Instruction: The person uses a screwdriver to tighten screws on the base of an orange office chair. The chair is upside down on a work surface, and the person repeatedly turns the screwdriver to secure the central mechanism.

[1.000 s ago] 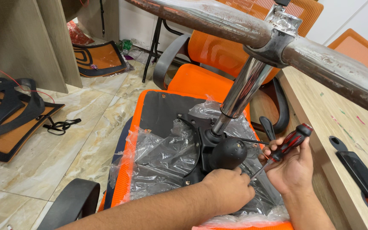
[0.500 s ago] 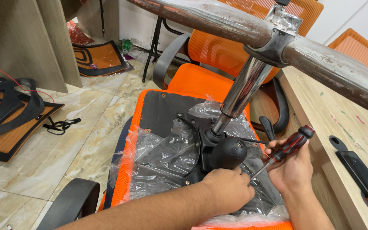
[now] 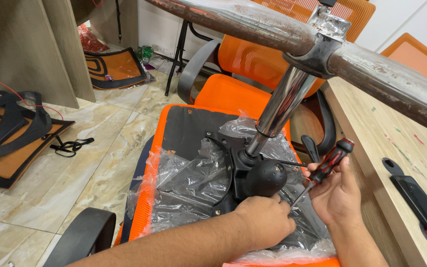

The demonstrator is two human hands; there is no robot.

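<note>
Gripping a red-black screwdriver (image 3: 326, 165) in the right hand (image 3: 339, 195), left hand (image 3: 265, 220) curled, contents unclear, beside black knob (image 3: 265, 178), chrome column (image 3: 280, 111) overhead, plastic-wrapped seat underside (image 3: 189, 178) beneath.

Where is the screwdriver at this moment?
In the head view, the red-and-black screwdriver is at lower right, held in the right hand, its tip beside the left hand under the black knob.
</note>
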